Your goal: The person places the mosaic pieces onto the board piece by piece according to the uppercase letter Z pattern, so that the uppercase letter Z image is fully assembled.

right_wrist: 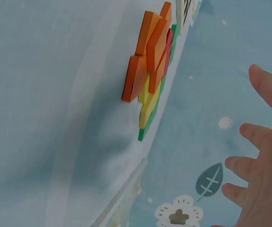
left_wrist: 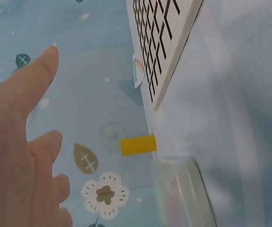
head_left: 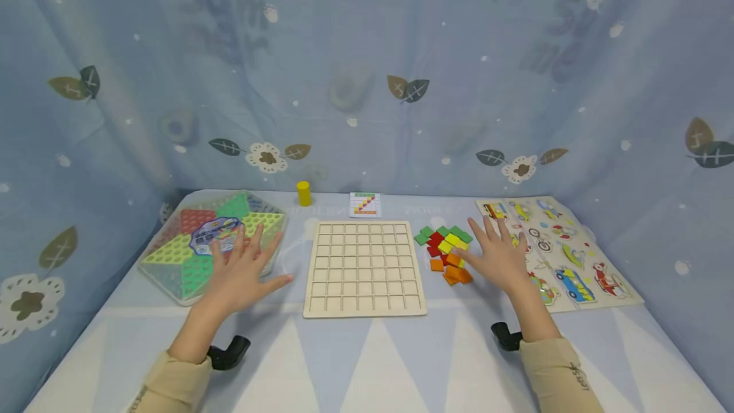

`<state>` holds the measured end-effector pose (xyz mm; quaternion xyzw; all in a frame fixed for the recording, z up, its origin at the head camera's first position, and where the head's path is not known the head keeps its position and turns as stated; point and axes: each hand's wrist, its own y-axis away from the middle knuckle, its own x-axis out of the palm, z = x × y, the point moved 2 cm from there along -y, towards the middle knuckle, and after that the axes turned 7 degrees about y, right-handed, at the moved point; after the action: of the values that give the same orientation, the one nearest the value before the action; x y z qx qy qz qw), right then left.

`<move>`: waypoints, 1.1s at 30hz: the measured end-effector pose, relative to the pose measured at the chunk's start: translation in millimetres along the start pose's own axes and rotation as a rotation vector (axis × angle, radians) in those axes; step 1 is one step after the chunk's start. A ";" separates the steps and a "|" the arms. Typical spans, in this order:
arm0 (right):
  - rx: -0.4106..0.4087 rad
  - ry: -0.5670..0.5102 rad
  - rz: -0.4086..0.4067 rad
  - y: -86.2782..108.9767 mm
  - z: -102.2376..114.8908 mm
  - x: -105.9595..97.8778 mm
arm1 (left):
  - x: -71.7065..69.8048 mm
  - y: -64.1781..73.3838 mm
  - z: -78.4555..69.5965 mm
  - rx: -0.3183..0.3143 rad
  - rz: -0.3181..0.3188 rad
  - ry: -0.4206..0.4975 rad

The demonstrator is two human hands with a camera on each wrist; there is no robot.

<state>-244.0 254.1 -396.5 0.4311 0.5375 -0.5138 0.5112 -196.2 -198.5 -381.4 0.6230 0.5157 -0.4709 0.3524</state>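
My left hand (head_left: 239, 278) hovers with spread fingers over the near right part of a clear hexagonal box (head_left: 166, 289) of red, yellow and green studded pieces. On the other side, my right hand (head_left: 500, 259) is spread too, between a pile of coloured square tiles (head_left: 452, 239) and a picture puzzle board (head_left: 616, 295). Nothing is in either hand. Orange tiles (right_wrist: 145, 75) lie nearest in the right wrist view, with yellow, red and green ones behind. Between the hands lies a wooden grid board (head_left: 364, 269), its squares bare.
Behind the grid board lies a small pattern card (head_left: 365, 204) with coloured squares. A yellow cylinder (head_left: 304, 194) stands at the back, left of the card. A blue patterned curtain (head_left: 367, 81) hangs along the far edge of the table and at both sides.
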 end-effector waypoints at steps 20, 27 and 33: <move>0.020 -0.023 0.250 -92.3 59.6 44.6 | 64.7 -32.6 -23.9 0.175 0.344 0.325; 0.120 -0.052 0.183 -100.0 62.3 49.1 | 70.6 -31.3 -16.5 0.181 0.399 0.337; 0.138 -0.290 0.140 -102.5 64.1 47.4 | 73.3 -31.2 -12.7 0.197 0.381 0.345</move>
<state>-343.6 177.3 -428.8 0.4228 0.3902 -0.5694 0.5872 -222.0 -157.1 -445.6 0.8110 0.3933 -0.3312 0.2791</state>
